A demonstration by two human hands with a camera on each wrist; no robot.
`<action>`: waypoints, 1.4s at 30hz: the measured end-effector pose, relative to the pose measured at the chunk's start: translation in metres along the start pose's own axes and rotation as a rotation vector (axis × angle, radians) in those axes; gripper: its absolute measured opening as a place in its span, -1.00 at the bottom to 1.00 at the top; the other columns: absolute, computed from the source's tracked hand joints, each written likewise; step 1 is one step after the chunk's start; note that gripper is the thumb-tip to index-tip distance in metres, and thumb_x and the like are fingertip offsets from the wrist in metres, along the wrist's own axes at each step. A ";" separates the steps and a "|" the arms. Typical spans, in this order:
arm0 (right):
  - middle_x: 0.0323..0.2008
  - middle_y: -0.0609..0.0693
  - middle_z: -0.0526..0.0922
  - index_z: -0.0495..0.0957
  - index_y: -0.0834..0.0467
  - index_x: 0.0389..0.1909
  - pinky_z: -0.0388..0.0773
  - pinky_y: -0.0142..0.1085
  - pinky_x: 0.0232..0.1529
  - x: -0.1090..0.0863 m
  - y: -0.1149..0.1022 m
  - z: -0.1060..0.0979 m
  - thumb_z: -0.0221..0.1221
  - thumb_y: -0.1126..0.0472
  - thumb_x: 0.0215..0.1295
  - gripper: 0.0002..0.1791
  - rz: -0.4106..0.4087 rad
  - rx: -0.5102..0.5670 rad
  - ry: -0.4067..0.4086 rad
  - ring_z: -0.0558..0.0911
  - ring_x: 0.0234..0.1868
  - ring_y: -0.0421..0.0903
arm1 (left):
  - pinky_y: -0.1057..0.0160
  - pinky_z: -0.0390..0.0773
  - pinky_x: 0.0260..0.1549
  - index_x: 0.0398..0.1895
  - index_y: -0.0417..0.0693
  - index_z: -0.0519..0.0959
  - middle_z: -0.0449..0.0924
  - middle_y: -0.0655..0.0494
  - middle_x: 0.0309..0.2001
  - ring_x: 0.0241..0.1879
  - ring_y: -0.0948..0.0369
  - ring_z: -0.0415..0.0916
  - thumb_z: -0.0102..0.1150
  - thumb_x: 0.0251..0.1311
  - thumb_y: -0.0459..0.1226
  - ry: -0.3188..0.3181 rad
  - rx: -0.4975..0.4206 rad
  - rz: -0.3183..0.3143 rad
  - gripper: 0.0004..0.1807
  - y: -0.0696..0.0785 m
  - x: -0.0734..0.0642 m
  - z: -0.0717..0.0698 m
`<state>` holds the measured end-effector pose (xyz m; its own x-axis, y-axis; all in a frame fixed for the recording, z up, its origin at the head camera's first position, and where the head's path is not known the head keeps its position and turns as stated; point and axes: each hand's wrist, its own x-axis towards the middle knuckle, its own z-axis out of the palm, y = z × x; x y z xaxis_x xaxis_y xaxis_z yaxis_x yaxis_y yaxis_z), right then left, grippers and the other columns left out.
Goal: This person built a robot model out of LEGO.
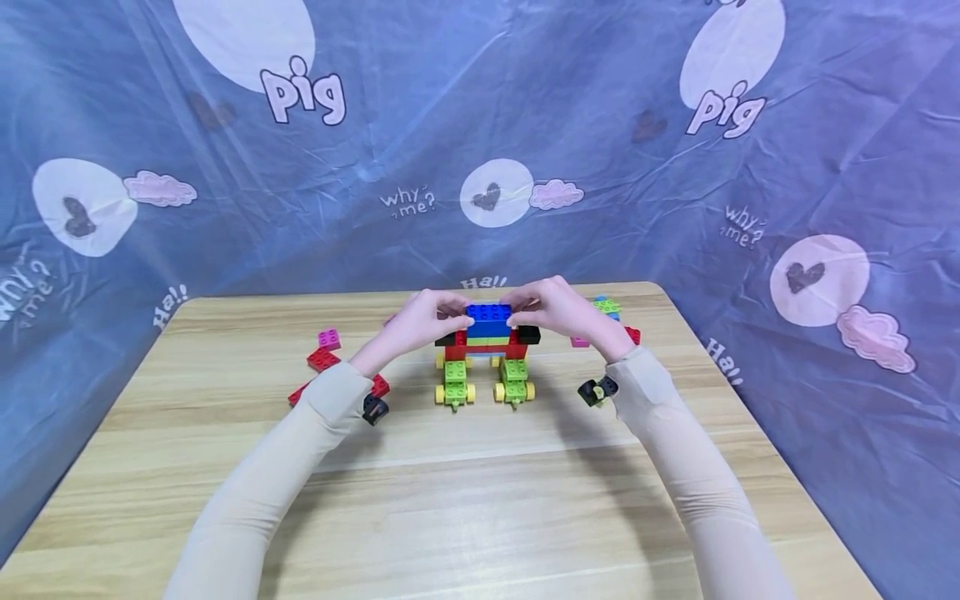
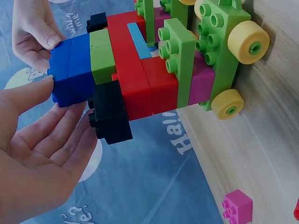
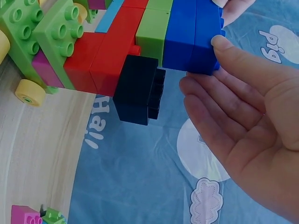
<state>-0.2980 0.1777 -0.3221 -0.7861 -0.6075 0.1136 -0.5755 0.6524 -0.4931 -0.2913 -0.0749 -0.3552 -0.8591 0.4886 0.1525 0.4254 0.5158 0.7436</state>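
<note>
Beige sleeves [image 1: 720, 508] are framing the scene from 7 and 5 o'clock as a person is holding a wheeled brick model [image 1: 487, 340] at the centre of the dial. Its green wheeled bases [image 1: 455, 372] are facing 6 o'clock, while red bricks [image 2: 133, 70] are forming the body and black bricks [image 1: 528, 335] are jutting out at 9 and 3. On top, the left hand [image 1: 423, 321] is pinching one end of two stacked blue bricks [image 1: 488, 315] between thumb and fingers; the right hand [image 1: 551, 304] is gripping the opposite end. The step in hand appears to be seating or steadying that stack over the lime layer [image 2: 101, 42]; the next move is probably calling for level downward pressure from both sides.

The wood-grain tabletop [image 1: 480, 517] is bearing a loose red brick [image 1: 322, 360] and, just beyond it, a pink brick [image 1: 328, 339] around 9 o'clock; a green brick [image 1: 606, 306] is lying between 2 and 3. Farther back, a creased blue backdrop [image 1: 420, 150] lettered "pig" and "why me?" is hanging from 9 round past 12 to 3.
</note>
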 end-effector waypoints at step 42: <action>0.05 0.14 0.72 0.61 0.20 0.15 0.66 -0.08 0.12 -0.008 0.012 0.007 0.30 0.16 0.29 -0.57 -0.022 0.094 0.041 0.72 0.02 0.02 | 0.00 0.51 0.28 0.19 -0.13 0.56 0.63 -0.07 0.16 0.16 0.02 0.56 0.24 0.31 -0.15 0.088 -0.040 0.066 -0.56 -0.016 -0.018 -0.010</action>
<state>-0.2969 0.1869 -0.3349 -0.7835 -0.6005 0.1597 -0.5703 0.5930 -0.5684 -0.2859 -0.0989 -0.3632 -0.8523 0.4555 0.2572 0.4713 0.4552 0.7554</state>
